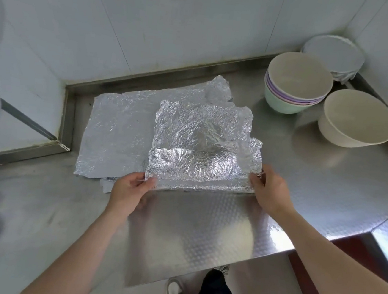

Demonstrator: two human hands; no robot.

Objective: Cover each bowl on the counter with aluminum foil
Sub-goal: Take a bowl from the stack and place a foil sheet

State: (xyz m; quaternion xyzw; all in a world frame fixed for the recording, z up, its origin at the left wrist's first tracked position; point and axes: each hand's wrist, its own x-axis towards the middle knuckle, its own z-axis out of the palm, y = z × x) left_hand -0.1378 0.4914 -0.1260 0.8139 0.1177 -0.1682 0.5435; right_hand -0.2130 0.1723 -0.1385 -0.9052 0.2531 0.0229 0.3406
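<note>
Top foil sheet point(200, 142) is pinched at its near corners, left hand point(131, 188) and right hand point(269, 190) fingers clamped on it, long edge between them. Open bowl point(356, 118) sits right of the sheet, nearer right hand.

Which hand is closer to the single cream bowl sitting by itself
Right. The right hand pinches the foil sheet at its near right corner, in front and left of the bowl; the left hand pinches the opposite near corner, farther left.
</note>
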